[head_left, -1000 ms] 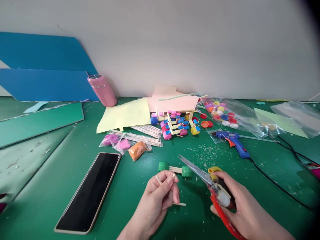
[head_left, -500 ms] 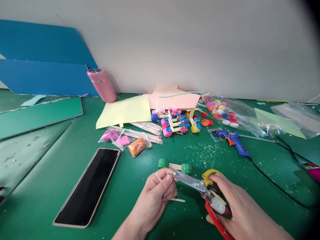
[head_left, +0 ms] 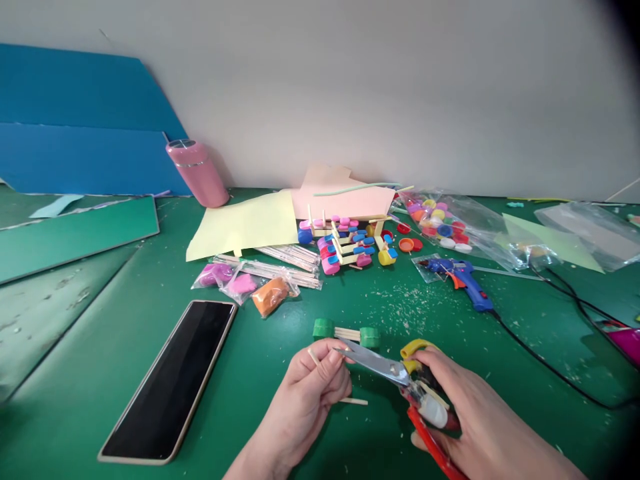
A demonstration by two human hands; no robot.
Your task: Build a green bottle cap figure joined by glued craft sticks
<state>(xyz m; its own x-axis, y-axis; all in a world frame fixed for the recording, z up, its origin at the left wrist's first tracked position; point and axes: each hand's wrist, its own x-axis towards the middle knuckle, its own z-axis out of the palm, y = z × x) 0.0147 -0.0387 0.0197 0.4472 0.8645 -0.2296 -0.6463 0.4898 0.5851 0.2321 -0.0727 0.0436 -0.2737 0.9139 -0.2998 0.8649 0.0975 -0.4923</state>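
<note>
My left hand pinches a thin wooden stick between thumb and forefinger; its upper end shows above the thumb. A pale stick end juts out just right of the curled fingers; whether the hand holds it I cannot tell. My right hand is closed around the yellow and red handles of a pair of scissors. The blade tips touch or nearly touch the left fingertips, where the cut point is hidden. Right behind the hands lies a piece with green wheel-like ends joined by wooden sticks.
A phone lies at left, with bagged clay and wrapped sticks beyond. Farther back are small stick-and-cap models, yellow paper, a pink bottle and bagged caps. A blue glue gun trails its cord at right.
The scene has shifted slightly left in view as the head turned a little. Both hands keep nearly the same pose, with the scissors still at the left fingertips.
</note>
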